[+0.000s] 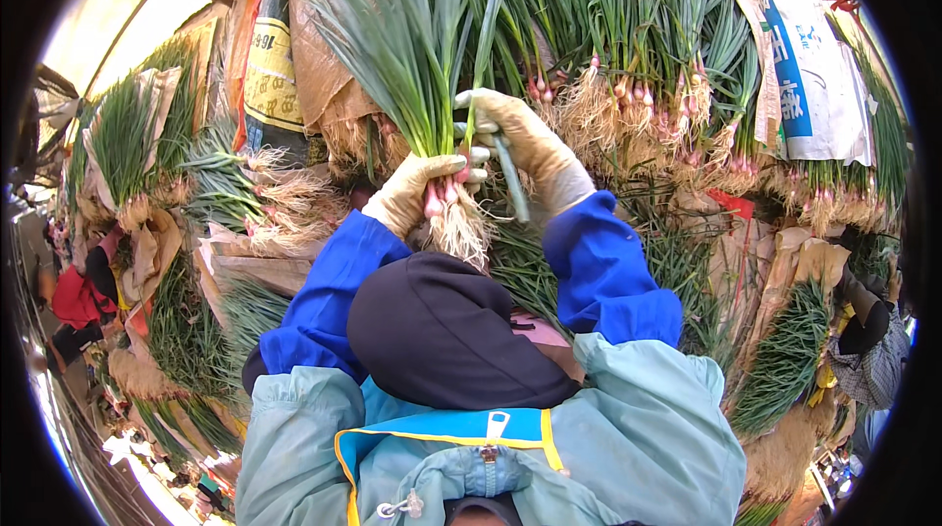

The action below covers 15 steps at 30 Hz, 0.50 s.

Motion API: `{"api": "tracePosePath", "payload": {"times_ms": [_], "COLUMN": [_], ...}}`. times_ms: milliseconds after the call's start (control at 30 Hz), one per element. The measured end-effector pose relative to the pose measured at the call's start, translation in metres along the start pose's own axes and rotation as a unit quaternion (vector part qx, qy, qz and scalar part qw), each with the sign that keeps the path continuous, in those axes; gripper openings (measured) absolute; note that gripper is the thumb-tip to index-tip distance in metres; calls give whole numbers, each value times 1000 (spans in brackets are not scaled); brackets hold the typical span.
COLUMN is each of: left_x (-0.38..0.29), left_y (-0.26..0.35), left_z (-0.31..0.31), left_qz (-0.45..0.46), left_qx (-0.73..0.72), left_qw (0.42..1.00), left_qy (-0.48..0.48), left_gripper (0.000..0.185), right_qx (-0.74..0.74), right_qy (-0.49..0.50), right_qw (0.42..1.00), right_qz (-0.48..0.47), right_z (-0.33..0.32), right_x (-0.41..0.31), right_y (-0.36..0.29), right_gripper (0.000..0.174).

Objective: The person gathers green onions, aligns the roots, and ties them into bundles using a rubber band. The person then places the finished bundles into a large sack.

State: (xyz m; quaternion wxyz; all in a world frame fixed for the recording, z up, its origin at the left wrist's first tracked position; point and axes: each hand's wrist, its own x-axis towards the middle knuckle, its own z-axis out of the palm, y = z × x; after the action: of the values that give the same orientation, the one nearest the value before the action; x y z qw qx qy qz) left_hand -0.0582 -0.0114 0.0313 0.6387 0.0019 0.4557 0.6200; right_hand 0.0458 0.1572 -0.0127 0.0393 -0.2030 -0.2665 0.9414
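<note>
In my gloved left hand point(408, 191) is a bunch of green onions point(430, 106), gripped just above the pinkish bulbs, with long leaves fanning away and pale roots hanging towards me. My gloved right hand point(530, 147) is close against the right side of the bunch. Its fingers are closed around a green onion leaf point(510, 180), whose loose end hangs below them. Whether that leaf is still joined to the bunch is hidden by the fingers. Both gloves are cream-coloured and soiled.
Tied bunches of green onions point(625, 33) stand in a row ahead, roots facing me. More onions point(250, 202) lie at left on brown sacking. Loose leaves point(526, 261) cover the area below my hands. A printed white sack point(831, 84) is at right. Other people point(872, 349) sit at both sides.
</note>
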Motion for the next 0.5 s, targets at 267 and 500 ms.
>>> {"api": "tracePosePath", "payload": {"times_ms": [267,500], "left_x": [26,26], "left_y": [-6,-17], "left_z": [8,3], "left_qz": [-15,-37], "left_qx": [-4,3], "left_qw": [998,997], "left_qy": [65,68], "left_gripper": [15,16], "right_qx": [10,259], "right_qy": [213,202], "right_qw": [969,923], "right_qz": [-128,-199], "right_z": [22,18], "right_x": [11,29], "right_y": [20,34], "right_gripper": [17,17]}}
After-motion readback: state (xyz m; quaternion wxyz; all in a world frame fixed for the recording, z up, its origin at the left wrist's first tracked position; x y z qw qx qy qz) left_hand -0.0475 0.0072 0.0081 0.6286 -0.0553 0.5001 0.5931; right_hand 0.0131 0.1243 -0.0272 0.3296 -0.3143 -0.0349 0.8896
